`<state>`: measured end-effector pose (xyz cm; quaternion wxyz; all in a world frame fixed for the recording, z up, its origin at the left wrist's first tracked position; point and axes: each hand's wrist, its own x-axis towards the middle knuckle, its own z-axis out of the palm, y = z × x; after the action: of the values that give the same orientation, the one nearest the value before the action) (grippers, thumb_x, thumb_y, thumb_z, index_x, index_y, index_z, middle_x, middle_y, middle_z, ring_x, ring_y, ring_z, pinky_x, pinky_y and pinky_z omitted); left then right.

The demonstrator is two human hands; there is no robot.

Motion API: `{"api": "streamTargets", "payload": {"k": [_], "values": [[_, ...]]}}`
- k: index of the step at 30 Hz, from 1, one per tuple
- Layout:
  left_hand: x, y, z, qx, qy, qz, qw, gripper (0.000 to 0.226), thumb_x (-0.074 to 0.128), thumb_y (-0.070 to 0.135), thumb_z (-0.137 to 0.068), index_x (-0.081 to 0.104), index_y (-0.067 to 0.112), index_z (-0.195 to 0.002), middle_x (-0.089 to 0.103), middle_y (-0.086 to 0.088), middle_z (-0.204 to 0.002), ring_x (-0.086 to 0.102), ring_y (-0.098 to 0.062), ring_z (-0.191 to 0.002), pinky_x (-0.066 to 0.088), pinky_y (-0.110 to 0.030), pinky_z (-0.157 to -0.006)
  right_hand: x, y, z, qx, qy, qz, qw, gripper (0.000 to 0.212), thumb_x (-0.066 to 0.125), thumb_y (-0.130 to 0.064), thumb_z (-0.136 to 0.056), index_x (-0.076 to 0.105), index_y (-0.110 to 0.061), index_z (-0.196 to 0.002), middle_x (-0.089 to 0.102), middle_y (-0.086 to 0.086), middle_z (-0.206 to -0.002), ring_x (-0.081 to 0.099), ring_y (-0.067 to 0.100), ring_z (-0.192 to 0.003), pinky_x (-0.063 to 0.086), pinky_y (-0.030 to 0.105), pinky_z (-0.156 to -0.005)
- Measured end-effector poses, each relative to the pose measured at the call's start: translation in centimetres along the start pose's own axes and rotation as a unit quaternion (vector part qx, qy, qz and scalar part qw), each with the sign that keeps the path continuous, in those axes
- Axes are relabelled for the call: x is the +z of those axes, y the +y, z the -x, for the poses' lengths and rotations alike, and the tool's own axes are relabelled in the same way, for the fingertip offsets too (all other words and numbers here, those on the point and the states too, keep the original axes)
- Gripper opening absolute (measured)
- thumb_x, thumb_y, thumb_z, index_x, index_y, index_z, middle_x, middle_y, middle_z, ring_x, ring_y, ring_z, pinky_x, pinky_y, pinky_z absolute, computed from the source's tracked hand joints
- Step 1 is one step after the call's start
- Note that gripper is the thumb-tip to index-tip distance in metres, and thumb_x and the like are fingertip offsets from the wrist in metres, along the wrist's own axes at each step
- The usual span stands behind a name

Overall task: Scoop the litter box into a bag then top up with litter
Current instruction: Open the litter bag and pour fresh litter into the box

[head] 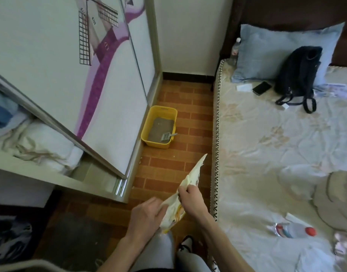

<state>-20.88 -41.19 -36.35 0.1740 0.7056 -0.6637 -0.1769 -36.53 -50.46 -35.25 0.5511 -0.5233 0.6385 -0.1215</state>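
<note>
Brick-tile floor (168, 167) runs narrow btwn wardrobe (102, 107) & bed (266, 154), and the yellow litter box (149, 132) sits far end by the wardrobe base, scoop (166, 136) lying in the litter at its near-right corner. Both hands up front on the bag (190, 179): left hand (147, 214) fingers curled round its lower end, right hand (190, 199) pinching mid-way, long axis slanting up-fwd. Box lies straight ahead, well apart from both hands, the right looks a bit nearer the scoop handle.

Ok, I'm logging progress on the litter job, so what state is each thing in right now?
Litter box: on the floor by the wardrobe, holding litter.
Scoop: lying in the box, untouched.
Bag: crumpled, held up by both hands.
Left hand: grips the bag's lower part.
Right hand: pinches the bag higher up.
Wardrobe door: slid partly open.
Bottle: capped, lying on the bed.
</note>
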Motion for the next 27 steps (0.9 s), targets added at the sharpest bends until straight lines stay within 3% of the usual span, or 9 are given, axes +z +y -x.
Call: {"api": "streamTargets", "payload": {"k": [8, 11, 14, 18, 23, 27], "values": [[0.8, -1.1, -4.7, -0.062, -0.013, 0.063, 0.996, 0.03, 0.05, 0.047, -0.098, 0.055, 0.026, -0.076, 0.06, 0.013, -0.071, 0.062, -0.004, -0.063, 0.05, -0.024, -0.049, -2.0, -4.1, -5.4, -0.005, 0.012, 0.004, 1.0, 0.032, 0.052, -0.026, -0.096, 0.051, -0.014, -0.067, 0.049, 0.004, -0.06, 0.042, 0.016, -0.054, 0.033, 0.03, -0.05], [0.2, -1.4, -7.6, -0.049, -0.011, 0.063, 0.997, 0.029, 0.047, 0.045, -0.1, 0.051, 0.032, -0.074, 0.051, 0.02, -0.066, 0.053, 0.006, -0.055, 0.039, -0.011, -0.046, -2.4, -6.1, -8.0, 0.002, 0.008, 0.013, 1.0, 0.03, 0.052, -0.024, -0.097, 0.054, -0.013, -0.069, 0.052, 0.004, -0.062, 0.046, 0.016, -0.056, 0.035, 0.029, -0.05], [-0.8, -2.6, -11.0, -0.066, -0.012, 0.05, 0.996, 0.033, 0.044, 0.045, -0.103, 0.047, 0.033, -0.072, 0.043, 0.019, -0.06, 0.044, 0.006, -0.051, 0.029, -0.01, -0.05, -2.5, -8.0, -11.3, 0.013, -0.001, 0.03, 0.999, 0.027, 0.052, -0.026, -0.095, 0.054, -0.014, -0.071, 0.05, 0.003, -0.062, 0.044, 0.015, -0.056, 0.035, 0.031, -0.052], [-1.3, -5.5, -15.4, -0.092, -0.028, 0.037, 0.995, 0.043, 0.036, 0.053, -0.105, 0.055, 0.03, -0.075, 0.046, 0.016, -0.061, 0.05, 0.0, -0.057, 0.033, -0.012, -0.053, -2.7, -10.6, -15.8, 0.033, -0.041, 0.071, 0.996, 0.029, 0.053, -0.025, -0.097, 0.058, -0.012, -0.071, 0.055, 0.002, -0.062, 0.049, 0.014, -0.056, 0.04, 0.028, -0.051], [-1.1, -7.8, -20.6, -0.06, -0.028, 0.024, 0.998, 0.073, 0.012, 0.07, -0.099, 0.068, 0.026, -0.082, 0.056, 0.014, -0.068, 0.056, -0.005, -0.061, 0.044, -0.018, -0.056, -2.9, -13.2, -21.3, 0.059, -0.059, 0.094, 0.992, 0.029, 0.052, -0.024, -0.097, 0.062, -0.01, -0.074, 0.058, 0.003, -0.065, 0.052, 0.013, -0.057, 0.043, 0.028, -0.054], [-1.0, -8.3, -25.1, -0.003, -0.002, -0.022, 1.0, 0.051, 0.035, 0.054, -0.104, 0.074, 0.026, -0.085, 0.06, 0.018, -0.068, 0.053, 0.002, -0.054, 0.035, -0.005, -0.047, -3.6, -15.2, -25.6, 0.078, -0.06, 0.085, 0.991, 0.034, 0.053, -0.031, -0.1, 0.06, -0.011, -0.074, 0.055, 0.002, -0.061, 0.05, 0.011, -0.05, 0.041, 0.027, -0.052]]}}
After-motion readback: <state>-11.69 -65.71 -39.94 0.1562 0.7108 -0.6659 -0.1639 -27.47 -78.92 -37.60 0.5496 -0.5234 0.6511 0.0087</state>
